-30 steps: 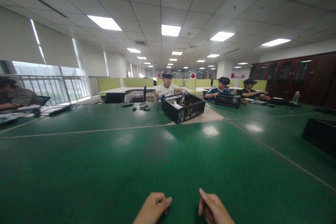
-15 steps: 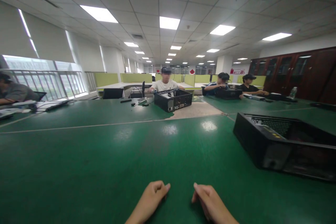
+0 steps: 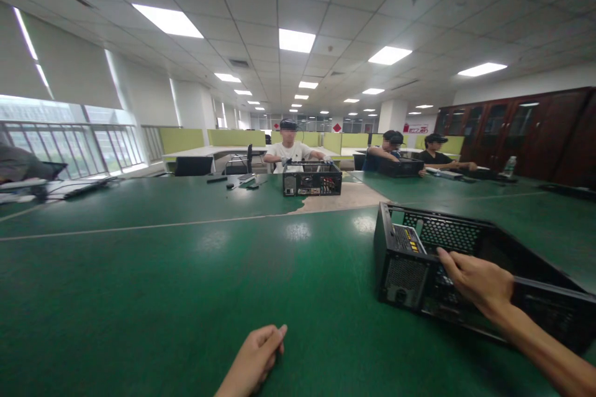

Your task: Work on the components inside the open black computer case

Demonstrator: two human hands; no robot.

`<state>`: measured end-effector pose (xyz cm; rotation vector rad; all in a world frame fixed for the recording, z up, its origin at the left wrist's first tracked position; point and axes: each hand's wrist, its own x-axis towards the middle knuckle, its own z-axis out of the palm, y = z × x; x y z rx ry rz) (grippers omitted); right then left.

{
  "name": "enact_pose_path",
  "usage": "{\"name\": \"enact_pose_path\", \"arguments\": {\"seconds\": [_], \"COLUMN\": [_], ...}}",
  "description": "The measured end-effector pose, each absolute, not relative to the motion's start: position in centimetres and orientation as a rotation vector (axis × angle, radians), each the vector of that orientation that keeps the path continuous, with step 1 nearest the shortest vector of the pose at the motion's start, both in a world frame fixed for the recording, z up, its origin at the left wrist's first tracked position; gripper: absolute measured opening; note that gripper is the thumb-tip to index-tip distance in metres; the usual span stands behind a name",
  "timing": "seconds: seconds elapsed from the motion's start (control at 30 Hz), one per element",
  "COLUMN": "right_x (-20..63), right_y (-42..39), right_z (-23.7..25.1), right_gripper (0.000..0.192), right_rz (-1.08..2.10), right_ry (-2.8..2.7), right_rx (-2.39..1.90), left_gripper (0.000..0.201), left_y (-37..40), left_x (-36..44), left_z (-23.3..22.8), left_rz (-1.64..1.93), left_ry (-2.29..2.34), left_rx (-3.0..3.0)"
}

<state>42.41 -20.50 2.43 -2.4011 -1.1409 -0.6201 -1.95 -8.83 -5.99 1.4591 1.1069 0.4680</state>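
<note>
On a wide green table (image 3: 162,298), the person's right hand (image 3: 477,282) reaches out and grips the near top edge of an open black computer case (image 3: 421,260) lying to the right. The hold looks like the start of pulling or turning the case closer, which would call for a firm grip and a steady drag. Inside, a perforated metal panel and a yellow-labelled part show; the rest is dark. Near the body, the left hand (image 3: 256,356) rests loosely curled on the table, holding nothing. Across the table, another person works at a second open case (image 3: 311,181).
</note>
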Motion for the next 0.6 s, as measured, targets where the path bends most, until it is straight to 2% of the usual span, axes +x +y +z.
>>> {"name": "enact_pose_path", "arguments": {"seconds": [0.1, 0.23, 0.33, 0.4, 0.5, 0.6], "right_x": [41.6, 36.1, 29.3, 25.0, 21.6, 22.1], "right_y": [-20.8, -22.2, -23.6, -24.4, -24.0, -20.0], "right_z": [2.3, 3.1, 3.3, 3.8, 6.2, 9.0], "right_gripper": [0.057, 0.053, 0.053, 0.046, 0.033, 0.028], "right_rz": [-0.537, -0.391, -0.313, -0.169, 0.275, 0.450], "right_ry": [-1.183, -1.312, -1.460, -1.664, -2.066, -2.265], "right_rx": [-2.531, -2.498, -2.369, -2.139, -1.700, -1.717], "left_gripper": [0.064, 0.053, 0.043, 0.040, 0.035, 0.020], "left_y": [-8.6, -6.9, -5.4, -4.9, -5.2, -5.7], "left_x": [-1.8, 0.2, 3.8, 6.9, 11.0, 13.3], "left_z": [-3.0, 4.3, 10.3, 13.2, 14.7, 13.0], "left_rz": [0.511, 0.623, 0.696, 0.666, 0.483, 0.253], "left_ry": [1.065, 0.935, 0.798, 0.727, 0.754, 0.883], "left_rx": [1.459, 1.640, 1.892, 2.132, 2.544, 2.726]}}
